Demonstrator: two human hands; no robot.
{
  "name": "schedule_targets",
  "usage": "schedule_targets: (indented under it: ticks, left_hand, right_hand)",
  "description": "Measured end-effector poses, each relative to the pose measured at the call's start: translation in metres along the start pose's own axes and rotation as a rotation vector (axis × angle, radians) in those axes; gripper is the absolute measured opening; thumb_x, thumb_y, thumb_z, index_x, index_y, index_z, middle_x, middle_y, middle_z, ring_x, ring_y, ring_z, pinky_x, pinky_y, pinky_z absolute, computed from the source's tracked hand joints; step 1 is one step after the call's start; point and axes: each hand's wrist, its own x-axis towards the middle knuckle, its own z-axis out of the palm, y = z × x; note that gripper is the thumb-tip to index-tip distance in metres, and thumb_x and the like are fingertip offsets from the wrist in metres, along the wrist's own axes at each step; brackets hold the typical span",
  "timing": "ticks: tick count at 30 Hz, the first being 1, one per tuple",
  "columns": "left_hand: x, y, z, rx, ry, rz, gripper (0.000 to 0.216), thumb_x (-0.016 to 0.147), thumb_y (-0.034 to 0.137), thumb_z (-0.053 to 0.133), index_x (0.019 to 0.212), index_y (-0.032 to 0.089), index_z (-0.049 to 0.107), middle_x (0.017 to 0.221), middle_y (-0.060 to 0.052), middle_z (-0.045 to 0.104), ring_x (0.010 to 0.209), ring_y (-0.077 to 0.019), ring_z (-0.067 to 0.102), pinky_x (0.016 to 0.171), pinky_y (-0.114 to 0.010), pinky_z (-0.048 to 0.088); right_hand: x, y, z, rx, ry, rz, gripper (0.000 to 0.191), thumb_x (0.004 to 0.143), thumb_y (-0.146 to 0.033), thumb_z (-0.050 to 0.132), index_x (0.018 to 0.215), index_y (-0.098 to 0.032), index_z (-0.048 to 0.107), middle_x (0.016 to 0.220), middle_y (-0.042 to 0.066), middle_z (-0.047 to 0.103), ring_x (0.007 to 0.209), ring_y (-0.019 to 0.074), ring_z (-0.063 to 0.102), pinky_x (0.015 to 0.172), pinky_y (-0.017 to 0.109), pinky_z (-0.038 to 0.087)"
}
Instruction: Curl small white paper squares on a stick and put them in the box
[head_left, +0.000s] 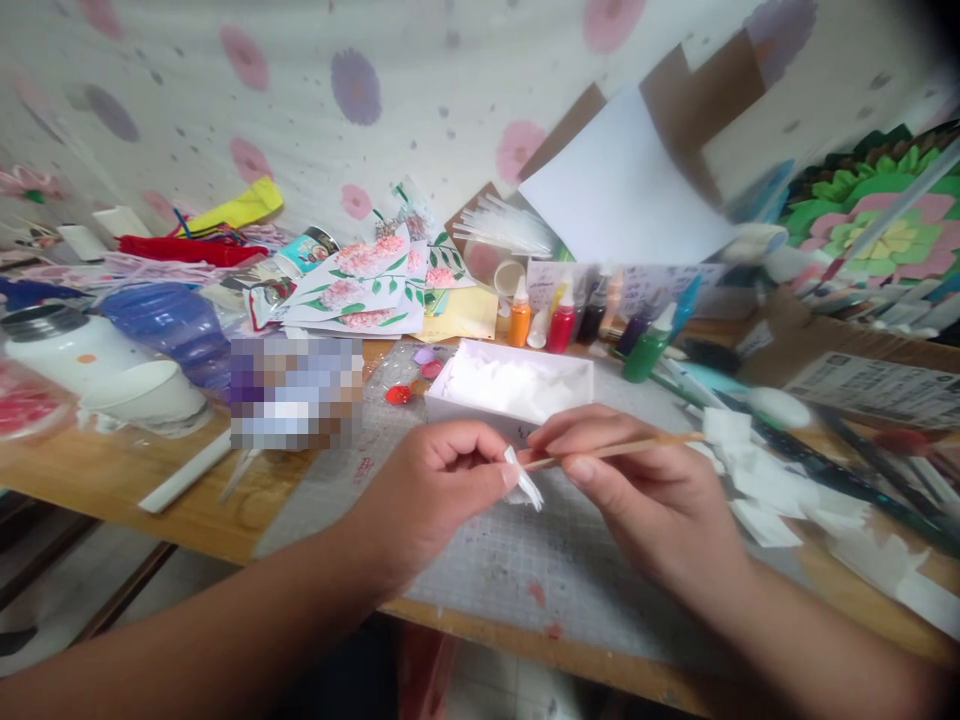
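My left hand (457, 480) is closed, pinching a small folded piece of white paper (526, 482) between thumb and forefinger. Between the thumb and fingers of my right hand (637, 490) lies a thin wooden stick (634, 448), slanting toward the left. The tip of the stick meets the paper; whether it goes into a fold I cannot tell. Just beyond both hands stands an open white box (454, 408) filled with white pieces. Beneath them is a grey cutting mat (450, 570) with paint stains.
Several paint bottles (561, 322) stand behind the box. White paper pieces (780, 490) and brushes lie at right, near a cardboard box (862, 370). A paper cup (150, 395) and a white jar (67, 345) are at left. The table's front edge (510, 640) runs below my hands.
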Motion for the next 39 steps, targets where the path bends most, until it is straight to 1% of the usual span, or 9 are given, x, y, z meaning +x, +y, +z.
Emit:
schedule_targets:
  ticks: [3, 7, 11, 15, 19, 26, 31, 35, 39]
  left_hand:
    - [0.0, 0.0007, 0.0004, -0.015, -0.006, -0.013, 0.02, 0.076, 0.034, 0.067, 0.067, 0.017, 0.061, 0.065, 0.002, 0.052, 0.066, -0.0137, 0.042, 0.063, -0.03, 0.032]
    - [0.0001, 0.0009, 0.0004, -0.001, 0.008, -0.034, 0.022, 0.077, 0.035, 0.066, 0.066, 0.017, 0.06, 0.063, 0.002, 0.05, 0.064, -0.0133, 0.041, 0.062, -0.03, 0.032]
    - [0.0006, 0.0005, 0.0003, 0.022, 0.012, -0.02, 0.021, 0.078, 0.033, 0.066, 0.065, 0.017, 0.06, 0.062, 0.002, 0.05, 0.064, -0.0138, 0.041, 0.062, -0.03, 0.031]
    - [0.0009, -0.001, -0.0001, 0.023, 0.004, -0.007, 0.021, 0.079, 0.033, 0.065, 0.065, 0.018, 0.06, 0.062, 0.002, 0.049, 0.064, -0.0134, 0.041, 0.062, -0.03, 0.031]
    - [0.0007, -0.0014, -0.0003, 0.001, -0.004, -0.004, 0.021, 0.079, 0.032, 0.065, 0.066, 0.018, 0.059, 0.062, 0.002, 0.049, 0.064, -0.0134, 0.042, 0.062, -0.03, 0.032]
    - [0.0012, 0.003, 0.0016, 0.01, 0.005, 0.001, 0.02, 0.077, 0.031, 0.065, 0.064, 0.017, 0.061, 0.063, 0.001, 0.053, 0.064, -0.0141, 0.044, 0.062, -0.03, 0.033]
    - [0.0013, 0.0048, 0.0023, 0.003, 0.004, -0.001, 0.02, 0.076, 0.031, 0.067, 0.062, 0.017, 0.061, 0.061, 0.001, 0.053, 0.064, -0.0137, 0.044, 0.062, -0.03, 0.034]
    - [0.0014, 0.0045, 0.0016, 0.013, -0.006, -0.002, 0.019, 0.076, 0.031, 0.067, 0.063, 0.017, 0.062, 0.063, 0.001, 0.055, 0.064, -0.0142, 0.046, 0.062, -0.03, 0.035]
    - [0.0017, 0.0027, 0.0, 0.009, 0.0, 0.012, 0.017, 0.076, 0.03, 0.066, 0.066, 0.017, 0.063, 0.068, -0.002, 0.059, 0.068, -0.0164, 0.051, 0.065, -0.032, 0.039]
  right_hand:
    - [0.0004, -0.0019, -0.001, -0.037, -0.009, -0.006, 0.015, 0.087, -0.01, 0.061, 0.09, -0.02, 0.072, 0.083, 0.005, 0.075, 0.088, 0.0167, 0.071, 0.079, 0.031, 0.059]
    - [-0.0002, -0.0023, -0.0018, -0.063, -0.019, -0.007, 0.015, 0.086, -0.011, 0.062, 0.089, -0.021, 0.072, 0.084, 0.005, 0.076, 0.088, 0.0173, 0.071, 0.079, 0.032, 0.059]
    - [-0.0018, 0.0006, 0.0002, 0.006, 0.023, 0.016, 0.018, 0.088, -0.013, 0.06, 0.092, -0.024, 0.073, 0.082, 0.003, 0.076, 0.088, 0.0173, 0.071, 0.079, 0.033, 0.06]
    - [-0.0027, 0.0022, 0.0023, 0.121, 0.051, 0.054, 0.018, 0.088, -0.015, 0.061, 0.092, -0.026, 0.074, 0.085, 0.002, 0.076, 0.091, 0.017, 0.07, 0.081, 0.033, 0.059]
    - [-0.0018, 0.0016, 0.0024, 0.112, 0.036, 0.045, 0.018, 0.087, -0.012, 0.062, 0.091, -0.025, 0.075, 0.083, 0.003, 0.076, 0.09, 0.0168, 0.071, 0.082, 0.032, 0.058]
    - [-0.0034, 0.0029, 0.0025, 0.15, 0.065, 0.087, 0.018, 0.086, -0.011, 0.062, 0.088, -0.024, 0.074, 0.084, 0.002, 0.075, 0.088, 0.0168, 0.07, 0.08, 0.032, 0.059]
    - [-0.0026, 0.0016, 0.0021, 0.121, 0.062, 0.055, 0.019, 0.086, -0.01, 0.061, 0.088, -0.024, 0.073, 0.083, 0.002, 0.075, 0.087, 0.0167, 0.07, 0.08, 0.033, 0.059]
    - [-0.0007, -0.0002, -0.0003, 0.02, 0.039, 0.002, 0.02, 0.086, -0.009, 0.06, 0.088, -0.025, 0.072, 0.081, 0.002, 0.076, 0.086, 0.018, 0.071, 0.079, 0.035, 0.06]
    - [0.0001, 0.0002, -0.002, -0.05, 0.07, -0.017, 0.021, 0.086, -0.008, 0.06, 0.088, -0.026, 0.072, 0.081, 0.002, 0.076, 0.084, 0.0181, 0.071, 0.077, 0.035, 0.06]
